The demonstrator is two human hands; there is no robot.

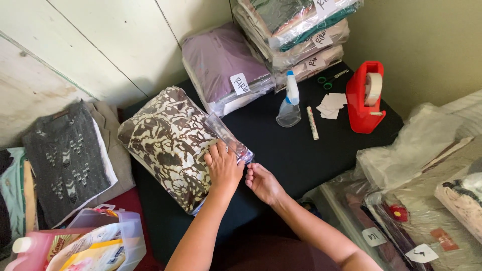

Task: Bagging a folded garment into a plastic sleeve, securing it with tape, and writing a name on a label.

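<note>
- Left hand (223,168) lies flat, fingers spread, pressing down on the near-right end of a clear zip bag (173,143) stuffed with a folded brown-and-cream patterned garment. It clamps nothing — palm weight only.
- Right hand (262,181) sits just right of the left one, at the bag's near-right corner. Fingertips are pinched together on the closure strip (228,134), seemingly on its slider; the exact grip is too small to make out.
- The bag rests on a black table (301,150), its long axis running from far-left to near-right. The closure strip crosses the right-hand end and runs away from the pinching hand toward the far side.
- Key relation: the strip's near end lies under the right fingertips, the rest of it stretches away and slightly left. The left hand is nearer the bag's bulk, the right nearer the strip's end.
- Far side: a bagged purple garment (221,65) with a paper label, and a stack of bagged clothes (296,30) in the corner.
- Right of these on the table: a spray bottle (290,103), a marker (312,123), paper slips (331,105), green scissors (329,79), a red tape dispenser (365,98).
- Left: a folded grey knit (65,155). Near-right — crumpled plastic bags (416,150).
</note>
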